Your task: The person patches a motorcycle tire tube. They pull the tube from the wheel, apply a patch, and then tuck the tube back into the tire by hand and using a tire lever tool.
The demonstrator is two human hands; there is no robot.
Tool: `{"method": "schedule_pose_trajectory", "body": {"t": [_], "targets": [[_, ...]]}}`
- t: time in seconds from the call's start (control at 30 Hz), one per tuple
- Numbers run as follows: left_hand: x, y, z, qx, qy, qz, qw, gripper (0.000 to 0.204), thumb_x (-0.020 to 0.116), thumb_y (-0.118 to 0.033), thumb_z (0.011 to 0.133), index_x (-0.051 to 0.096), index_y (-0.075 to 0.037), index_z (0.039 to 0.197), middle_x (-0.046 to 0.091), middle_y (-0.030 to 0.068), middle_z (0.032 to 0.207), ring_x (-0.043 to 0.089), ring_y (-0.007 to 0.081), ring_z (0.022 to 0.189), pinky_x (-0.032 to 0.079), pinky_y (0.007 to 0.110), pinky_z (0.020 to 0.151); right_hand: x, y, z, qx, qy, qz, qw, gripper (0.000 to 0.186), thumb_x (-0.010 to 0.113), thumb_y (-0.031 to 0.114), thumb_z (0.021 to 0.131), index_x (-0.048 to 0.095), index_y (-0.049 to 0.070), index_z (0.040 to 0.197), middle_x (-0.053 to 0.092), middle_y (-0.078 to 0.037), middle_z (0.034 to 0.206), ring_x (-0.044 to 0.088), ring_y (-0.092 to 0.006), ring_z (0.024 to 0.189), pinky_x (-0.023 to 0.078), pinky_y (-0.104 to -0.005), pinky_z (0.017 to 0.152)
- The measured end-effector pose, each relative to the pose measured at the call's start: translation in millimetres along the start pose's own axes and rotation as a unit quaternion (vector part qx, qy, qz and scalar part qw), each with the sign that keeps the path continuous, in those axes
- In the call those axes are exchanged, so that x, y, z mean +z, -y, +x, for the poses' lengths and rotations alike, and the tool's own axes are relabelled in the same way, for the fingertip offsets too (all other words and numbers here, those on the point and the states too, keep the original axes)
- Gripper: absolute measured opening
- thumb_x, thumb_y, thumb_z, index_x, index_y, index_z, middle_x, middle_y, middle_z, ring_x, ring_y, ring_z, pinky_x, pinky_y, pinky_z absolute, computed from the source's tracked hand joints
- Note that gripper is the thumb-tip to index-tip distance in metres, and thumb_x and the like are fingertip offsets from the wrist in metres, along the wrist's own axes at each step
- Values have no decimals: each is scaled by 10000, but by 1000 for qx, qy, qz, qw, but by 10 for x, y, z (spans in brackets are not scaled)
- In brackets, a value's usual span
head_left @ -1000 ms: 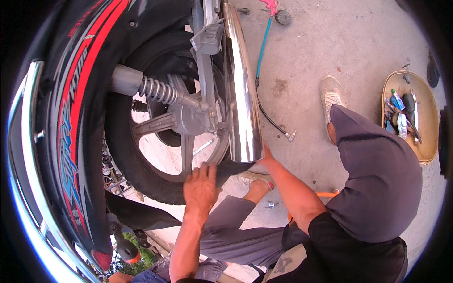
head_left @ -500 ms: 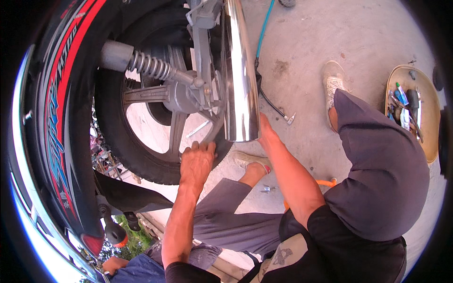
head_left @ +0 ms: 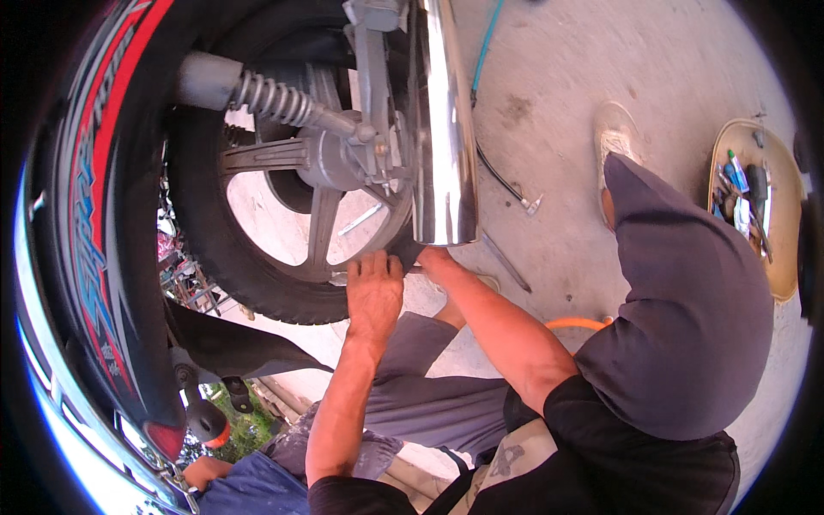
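The motorcycle's rear wheel has a black tire (head_left: 219,257) on a grey spoked rim (head_left: 319,227). My left hand (head_left: 375,292) rests at the wheel's near edge, its fingers curled over the tire beside the rim. To its right, my right hand (head_left: 439,264) is against the tire just below the end of the chrome muffler (head_left: 445,129). Its fingertips are hidden, so its grip does not show. A slim metal bar (head_left: 506,262) lies right of the muffler's end, touched by neither hand.
A coil-spring shock absorber (head_left: 279,99) and the black body panel (head_left: 129,215) flank the wheel. A hose with a metal fitting (head_left: 528,204) lies on the concrete floor. At right is a tan tray (head_left: 785,279) of tools and tubes. Another person's blue-clothed part (head_left: 257,489) shows lower left.
My left hand has slid right along the tire's edge. My right hand has come down from behind the muffler toward the left hand. The metal bar now shows on the floor.
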State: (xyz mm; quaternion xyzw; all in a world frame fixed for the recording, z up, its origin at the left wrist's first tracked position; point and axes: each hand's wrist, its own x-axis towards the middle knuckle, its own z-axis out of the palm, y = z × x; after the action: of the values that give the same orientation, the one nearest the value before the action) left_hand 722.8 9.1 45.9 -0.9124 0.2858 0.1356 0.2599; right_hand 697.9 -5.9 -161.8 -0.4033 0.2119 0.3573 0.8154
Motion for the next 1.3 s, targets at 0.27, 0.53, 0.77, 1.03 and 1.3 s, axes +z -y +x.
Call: {"method": "schedule_pose_trajectory", "body": {"t": [0.27,0.53,0.77,1.03,1.3], "targets": [[49,90,271,-159,207,-137,956,218,632,-179,887,727,-5,795,701,238,826,701,390,778,549,467,718,-60,401,-322,173,-51,238,954,266,697,165,883,602,81,1117,644,-80,1069,635,-275,997,547,-483,854],[-248,-17,624,-186,427,-180,866,370,581,-310,892,713,12,1017,684,276,1067,663,370,1068,518,455,903,-348,-229,-59,-123,41,-126,984,392,715,181,867,584,93,1226,639,-140,1156,623,-281,1063,518,-428,933],[210,-67,158,-154,396,-53,904,472,651,-260,824,594,37,1185,674,220,1125,657,350,1072,509,426,900,-301,465,-513,-164,-20,-53,985,377,663,258,891,606,159,1251,656,-172,1158,637,-374,1052,520,-428,908],[-373,-58,-37,-148,149,24,977,481,729,-450,795,693,9,936,640,126,927,586,280,1056,456,396,868,-220,310,-225,194,101,151,964,463,773,263,844,626,-60,1141,678,-124,1116,696,-242,939,598,-327,794],[11,-130,134,-105,165,-99,976,414,778,-279,754,602,-70,1065,621,92,1089,612,286,1017,526,413,806,-892,492,-119,113,-4,374,921,795,722,158,824,320,89,1506,547,-141,1344,606,-293,1094,503,-452,931]]}}
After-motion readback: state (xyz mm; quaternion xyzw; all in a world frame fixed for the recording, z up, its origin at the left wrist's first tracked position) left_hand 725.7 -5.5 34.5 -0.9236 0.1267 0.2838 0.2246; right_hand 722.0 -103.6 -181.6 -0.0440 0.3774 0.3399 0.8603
